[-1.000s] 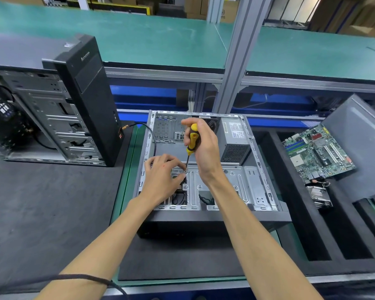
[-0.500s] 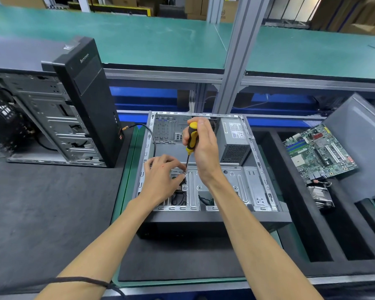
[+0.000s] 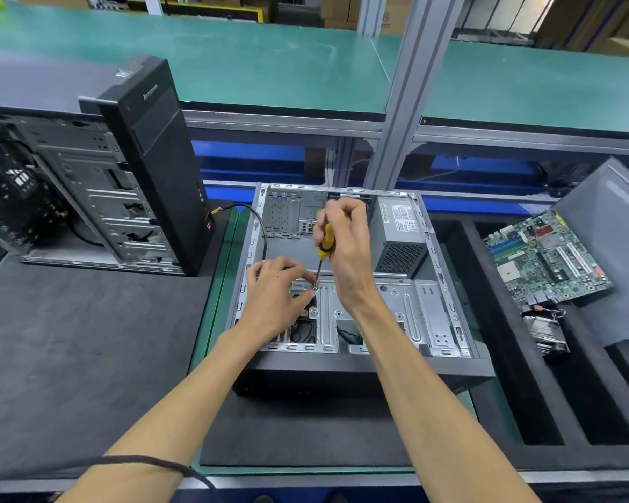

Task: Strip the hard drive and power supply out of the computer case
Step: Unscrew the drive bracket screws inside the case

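Two bare forearms reach forward over the desk (image 3: 88, 357) into an open computer case (image 3: 447, 368) lying on its side. The right hand (image 3: 345, 248), raised with wrist bent, grips a yellow-handled screwdriver (image 3: 325, 241) held nearly upright, its tip on a screw (image 3: 315, 286) in the metal drive bracket (image 3: 389, 306). The left hand (image 3: 276, 299) rests palm-down on the bracket, fingertips pinched around the screwdriver's shaft at the screw. The power supply (image 3: 400, 234) sits in the case's far right corner. A second computer case (image 3: 124, 168) stands upright to the left; a motherboard (image 3: 545, 255) lies in a foam tray (image 3: 505, 357) on the right.
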Demonstrator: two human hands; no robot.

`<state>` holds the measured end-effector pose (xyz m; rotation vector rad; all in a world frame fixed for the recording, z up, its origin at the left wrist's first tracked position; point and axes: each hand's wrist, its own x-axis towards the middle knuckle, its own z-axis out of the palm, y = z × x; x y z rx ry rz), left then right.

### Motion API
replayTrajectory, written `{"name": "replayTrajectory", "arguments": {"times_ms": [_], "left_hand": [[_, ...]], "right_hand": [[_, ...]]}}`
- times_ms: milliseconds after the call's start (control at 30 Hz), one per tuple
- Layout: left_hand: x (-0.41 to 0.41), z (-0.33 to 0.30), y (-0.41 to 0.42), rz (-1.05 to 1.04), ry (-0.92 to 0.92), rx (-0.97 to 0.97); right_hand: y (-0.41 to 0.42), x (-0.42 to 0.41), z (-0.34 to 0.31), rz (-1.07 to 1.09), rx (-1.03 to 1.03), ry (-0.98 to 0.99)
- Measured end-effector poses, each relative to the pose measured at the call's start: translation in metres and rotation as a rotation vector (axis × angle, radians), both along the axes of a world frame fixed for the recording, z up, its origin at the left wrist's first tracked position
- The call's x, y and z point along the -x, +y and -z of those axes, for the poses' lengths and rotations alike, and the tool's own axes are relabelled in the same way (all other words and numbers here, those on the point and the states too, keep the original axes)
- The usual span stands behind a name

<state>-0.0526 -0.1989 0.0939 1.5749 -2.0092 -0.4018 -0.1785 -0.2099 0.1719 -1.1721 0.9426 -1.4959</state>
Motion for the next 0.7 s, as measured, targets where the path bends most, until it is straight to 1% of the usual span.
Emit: {"name": "replayTrajectory", "arguments": {"times_ms": [133,200,333,500,600,700], "left_hand": [[0.0004,-0.0005,-0.0003,-0.005,0.011,-0.015],[0.0002,-0.0005,-0.0002,-0.007,0.002,-0.010],[-0.0001,-0.0005,0.0004,-0.002,-0.002,0.014],[0.0007,-0.0018,0.0003,-0.010,0.011,0.009],[0.0007,-0.0018,0.0007,-0.011,0.011,0.000],[0.0006,-0.0022,0.0010,-0.007,0.017,0.008]], "right_hand": [[-0.0014,0.0041,-0.0010,0.024,-0.017,0.063],[-0.0032,0.0041,-0.0032,0.017,-0.031,0.063],[-0.0029,-0.0003,-0.0037,-0.010,0.008,0.024],[-0.0030,0.0005,-0.0012,0.003,0.000,0.091],[-0.0025,-0.0018,-0.0026,-0.032,0.011,0.059],[-0.0022,-0.0023,-0.0020,-0.024,0.017,0.041]]}}
